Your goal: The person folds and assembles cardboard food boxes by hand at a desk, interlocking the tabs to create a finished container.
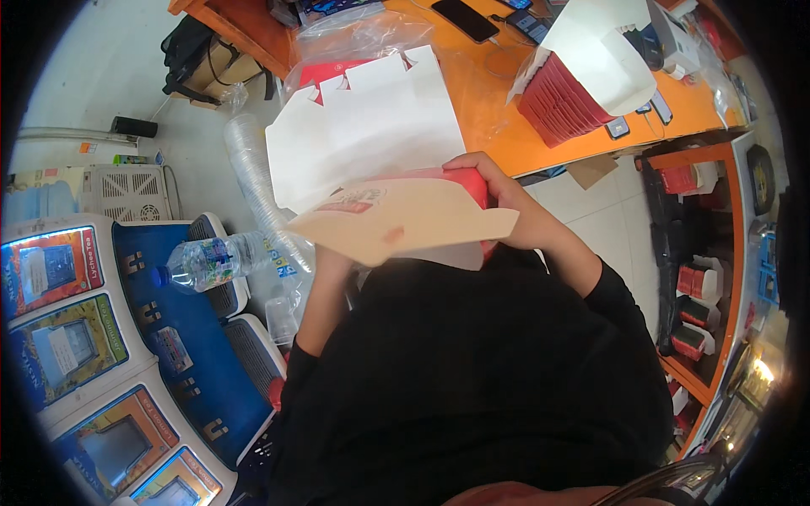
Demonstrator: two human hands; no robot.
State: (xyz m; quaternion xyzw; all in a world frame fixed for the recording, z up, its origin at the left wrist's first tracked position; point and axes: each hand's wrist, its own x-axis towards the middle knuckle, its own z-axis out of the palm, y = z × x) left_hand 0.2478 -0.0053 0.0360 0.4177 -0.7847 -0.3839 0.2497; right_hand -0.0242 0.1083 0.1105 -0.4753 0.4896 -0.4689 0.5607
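Note:
In front of my body I hold a partly folded paper food carton [413, 215], cream-white with red sides and a printed mark. My right hand [489, 181] grips its far right side, fingers closed over the red edge. My left hand [334, 260] is under the carton's left end, and its fingers are hidden behind the board. Just beyond lies a flat white carton blank [371, 122] with notched edges, over red sheets on the orange table [485, 110]. A stack of nested red cartons [564, 97] with white flaps leans at the table's right.
Several phones, including a black one [464, 20], lie on the table. Left of me stand a drink dispenser [190, 337], a plastic water bottle [211, 261] and a long stack of clear cups [253, 169]. An orange shelf [730, 253] with folded cartons is at right.

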